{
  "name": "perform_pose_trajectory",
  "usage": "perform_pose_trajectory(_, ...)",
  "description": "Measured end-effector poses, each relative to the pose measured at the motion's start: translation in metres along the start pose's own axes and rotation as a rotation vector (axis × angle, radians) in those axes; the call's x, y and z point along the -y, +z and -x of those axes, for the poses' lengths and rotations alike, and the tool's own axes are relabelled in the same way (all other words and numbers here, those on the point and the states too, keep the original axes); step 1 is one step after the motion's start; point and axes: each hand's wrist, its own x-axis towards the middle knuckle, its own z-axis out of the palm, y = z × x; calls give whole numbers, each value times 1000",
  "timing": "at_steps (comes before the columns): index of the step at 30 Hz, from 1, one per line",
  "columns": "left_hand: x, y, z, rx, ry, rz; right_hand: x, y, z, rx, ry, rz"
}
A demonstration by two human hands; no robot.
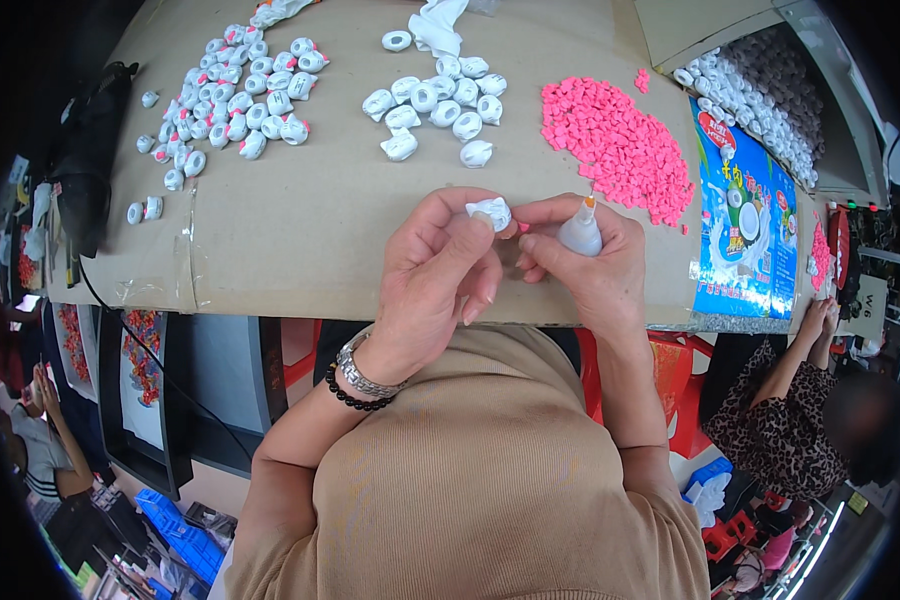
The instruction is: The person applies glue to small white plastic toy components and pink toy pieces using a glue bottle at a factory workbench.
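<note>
Pinching a small white figure (490,212) between thumb and fingertips, the left hand (438,268) meets the right hand (592,270), fingers wrapped around a glue bottle (579,230).

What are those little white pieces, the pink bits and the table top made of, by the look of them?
The small white piece in the left hand looks like moulded plastic or resin: smooth, slightly glossy, all alike. The pink bits look like matt plastic or foam; too small to tell. The table cover is brown corrugated cardboard, dull, with taped seams. The small bottle in the right hand seems translucent soft plastic.
</note>
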Motion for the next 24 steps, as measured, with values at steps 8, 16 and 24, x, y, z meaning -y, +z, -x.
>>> perform_pose_trajectory(8, -2, 0, 2, 32, -8, -31, -15, -5, -3, 21, -191, 26)
perform_pose_trajectory(16, 0, -3, 2, 31, 35, -134, -13, 3, 4, -124, -303, -78)
perform_pose_trajectory(24, -1, -2, 3, -45, 220, -583, -8, 5, 10, -76, -557, 357)
